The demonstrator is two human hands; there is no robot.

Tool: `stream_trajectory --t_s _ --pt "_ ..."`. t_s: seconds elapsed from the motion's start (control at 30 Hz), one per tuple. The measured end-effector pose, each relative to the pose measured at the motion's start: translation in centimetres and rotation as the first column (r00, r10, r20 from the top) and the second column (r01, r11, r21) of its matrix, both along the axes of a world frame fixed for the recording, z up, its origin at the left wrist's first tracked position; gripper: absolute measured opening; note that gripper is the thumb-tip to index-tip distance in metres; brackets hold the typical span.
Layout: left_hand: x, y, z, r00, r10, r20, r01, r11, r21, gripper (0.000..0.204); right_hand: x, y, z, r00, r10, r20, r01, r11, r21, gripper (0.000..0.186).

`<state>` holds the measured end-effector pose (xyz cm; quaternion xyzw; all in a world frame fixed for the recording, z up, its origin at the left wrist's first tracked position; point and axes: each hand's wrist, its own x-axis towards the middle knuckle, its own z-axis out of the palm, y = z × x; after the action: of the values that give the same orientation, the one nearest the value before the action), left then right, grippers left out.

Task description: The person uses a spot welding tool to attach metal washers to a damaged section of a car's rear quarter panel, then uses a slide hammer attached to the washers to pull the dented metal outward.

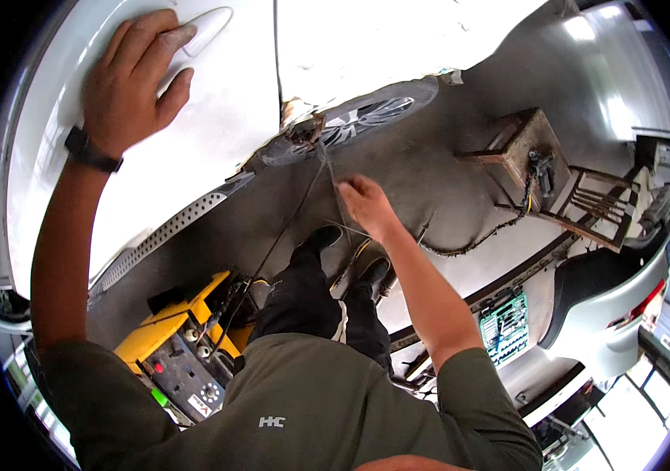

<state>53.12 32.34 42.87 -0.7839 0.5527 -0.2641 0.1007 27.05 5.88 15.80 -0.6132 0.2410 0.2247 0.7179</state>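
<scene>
My left hand (135, 78), with a black watch on its wrist, rests on the white car's body (193, 102). Its fingers are spread beside the door handle (208, 30). My right hand (366, 206) is closed in front of the car wheel (366, 114), over the floor. What its fingers hold, if anything, is too small to make out. A dark strap or cable (325, 161) runs down from the torn lower edge of the white body near the wheel and passes close by these fingers. A thin black cable (276, 239) hangs from the same spot toward the yellow machine.
A yellow machine (182, 345) with knobs stands at my left leg. On the right are a wooden stool (523, 153), a chair (598, 200) and a chain (476, 245) on the floor. A green tool set (505, 328) lies near another car (617, 337).
</scene>
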Motion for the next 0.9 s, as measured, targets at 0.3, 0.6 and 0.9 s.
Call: stream_trajectory --t_s 0.3,0.6,0.9 --pt "1.4 1.1 -1.4 0.997 -0.067 0.032 0.069 0.996 -0.065 0.037 10.4 5.4 2.5 0.958 -0.223 0.181 0.153 0.930 0.334 0.069" --pt "0.9 1.4 -1.4 0.999 0.029 0.035 -0.028 0.999 -0.024 0.035 11.8 4.6 5.3 0.934 -0.350 -0.076 0.350 0.851 0.392 0.033" --pt "1.0 0.5 -1.6 0.993 0.070 0.091 -0.070 0.998 -0.005 0.033 14.2 -2.6 3.8 0.977 -0.196 0.080 0.197 0.980 0.002 0.029"
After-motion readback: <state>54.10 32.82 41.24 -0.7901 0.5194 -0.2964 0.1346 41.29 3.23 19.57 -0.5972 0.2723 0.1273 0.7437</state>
